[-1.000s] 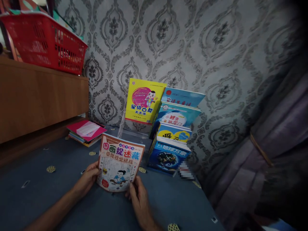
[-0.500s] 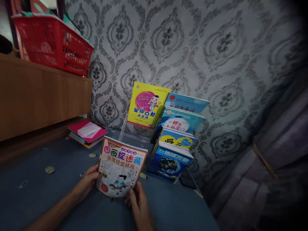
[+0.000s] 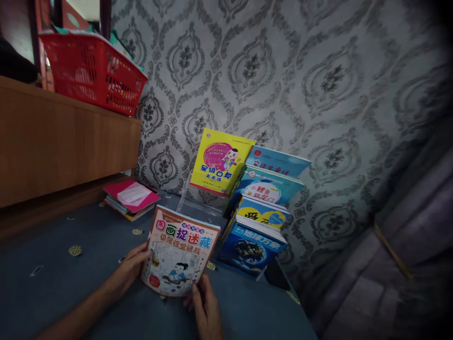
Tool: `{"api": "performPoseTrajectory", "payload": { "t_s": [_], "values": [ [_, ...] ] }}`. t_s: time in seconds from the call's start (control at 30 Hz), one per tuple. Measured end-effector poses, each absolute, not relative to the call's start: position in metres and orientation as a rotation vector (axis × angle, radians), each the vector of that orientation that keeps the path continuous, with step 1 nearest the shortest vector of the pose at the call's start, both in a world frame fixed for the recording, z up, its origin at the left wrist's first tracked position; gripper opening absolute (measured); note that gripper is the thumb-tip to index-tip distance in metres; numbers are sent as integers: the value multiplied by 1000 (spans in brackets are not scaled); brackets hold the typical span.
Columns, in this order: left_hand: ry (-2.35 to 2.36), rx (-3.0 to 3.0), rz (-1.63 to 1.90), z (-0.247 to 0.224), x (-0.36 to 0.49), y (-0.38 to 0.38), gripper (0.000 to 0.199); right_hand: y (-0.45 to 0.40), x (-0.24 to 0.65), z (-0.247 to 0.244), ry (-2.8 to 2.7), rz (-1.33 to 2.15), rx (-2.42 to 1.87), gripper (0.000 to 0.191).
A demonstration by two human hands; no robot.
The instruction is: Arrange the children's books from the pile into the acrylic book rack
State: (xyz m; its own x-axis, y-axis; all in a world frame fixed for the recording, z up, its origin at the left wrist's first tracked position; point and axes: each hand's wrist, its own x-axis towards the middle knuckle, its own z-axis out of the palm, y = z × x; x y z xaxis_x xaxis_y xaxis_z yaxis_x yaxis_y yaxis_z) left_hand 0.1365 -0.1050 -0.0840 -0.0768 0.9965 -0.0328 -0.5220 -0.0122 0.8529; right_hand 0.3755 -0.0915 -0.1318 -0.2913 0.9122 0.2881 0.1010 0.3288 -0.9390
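A book with a brown-edged cover and colourful lettering (image 3: 180,255) is held upright and slightly tilted over the blue tabletop. My left hand (image 3: 130,269) grips its left edge, thumb on the front cover. At the lower right edge my right hand (image 3: 204,302) pinches the same book, with its other fingers partly behind it. Behind and to the right, a clear stand holds a yellow book (image 3: 222,160) at its upper left. Down its right side are a light blue book (image 3: 278,163), a teal book (image 3: 272,186), a yellow-and-blue book (image 3: 262,212) and a dark blue book (image 3: 247,250).
A pile of books with a pink one on top (image 3: 132,194) lies at the back left of the blue tabletop (image 3: 88,283). A red basket (image 3: 92,71) sits on a wooden cabinet (image 3: 67,141). A curtain (image 3: 382,264) hangs at the right.
The whole scene has shifted slightly right and down in view. Both hands still hold the same book, in nearly the same pose.
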Motion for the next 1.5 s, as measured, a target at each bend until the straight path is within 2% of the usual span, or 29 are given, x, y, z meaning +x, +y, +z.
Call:
{"api": "performPoseTrajectory", "payload": {
  "t_s": [0.13,0.27,0.43,0.6,0.77,1.13,1.37,1.5],
  "values": [
    [849,873,1607,-54,120,-82,41,-92,368,-136,-1571,982,-965,53],
    [903,1063,1790,10,104,-26,48,-91,364,-139,-1552,924,-976,54],
    [909,1324,1813,89,107,56,56,-89,364,-141,-1578,916,-951,54],
    [811,1461,1740,128,125,109,71,-87,365,-149,-1588,858,-981,53],
    [773,1541,1618,140,135,130,82,-86,364,-156,-1584,854,-995,51],
    [839,1613,1560,147,143,135,42,-91,367,-146,-1557,913,-975,54],
    [919,1587,1633,145,143,126,43,-92,365,-142,-1544,913,-986,54],
    [1006,1543,1746,122,133,95,47,-91,361,-143,-1542,914,-951,54]
  ]
}}
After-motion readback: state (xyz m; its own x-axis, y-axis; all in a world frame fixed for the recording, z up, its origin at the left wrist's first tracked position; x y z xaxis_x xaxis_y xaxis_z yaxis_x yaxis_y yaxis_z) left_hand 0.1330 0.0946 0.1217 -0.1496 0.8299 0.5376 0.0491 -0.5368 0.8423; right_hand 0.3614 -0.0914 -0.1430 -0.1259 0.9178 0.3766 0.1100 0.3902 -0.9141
